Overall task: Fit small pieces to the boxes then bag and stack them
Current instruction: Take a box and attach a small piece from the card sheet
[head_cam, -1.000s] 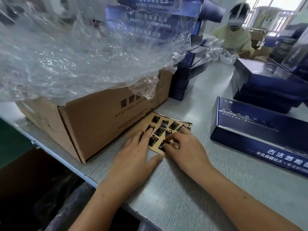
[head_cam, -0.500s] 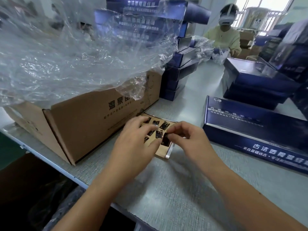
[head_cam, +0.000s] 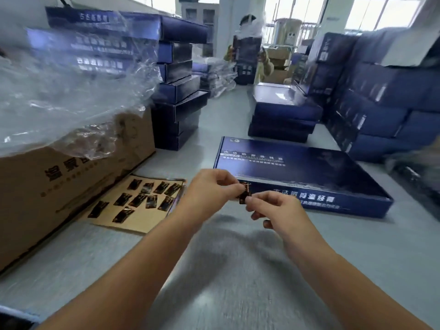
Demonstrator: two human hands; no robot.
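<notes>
A small dark sticker [head_cam: 244, 193] is held in the air above the grey table, just in front of the flat blue box [head_cam: 302, 172]. My left hand [head_cam: 209, 186] pinches its upper end and my right hand [head_cam: 271, 207] pinches its lower end. To the left, a tan backing sheet [head_cam: 133, 217] lies flat on the table with several more dark stickers [head_cam: 138, 198] on it.
A big cardboard carton [head_cam: 71, 186] with clear plastic film [head_cam: 71, 86] stands at the left. Stacks of blue boxes rise behind it [head_cam: 176, 110], in the middle [head_cam: 283, 117] and at the right [head_cam: 381, 103]. A person [head_cam: 252, 55] holds up a box at the far end.
Both hands have lifted off the backing sheet and moved right toward the flat blue box, with one sticker pinched between them. The camera has tilted up.
</notes>
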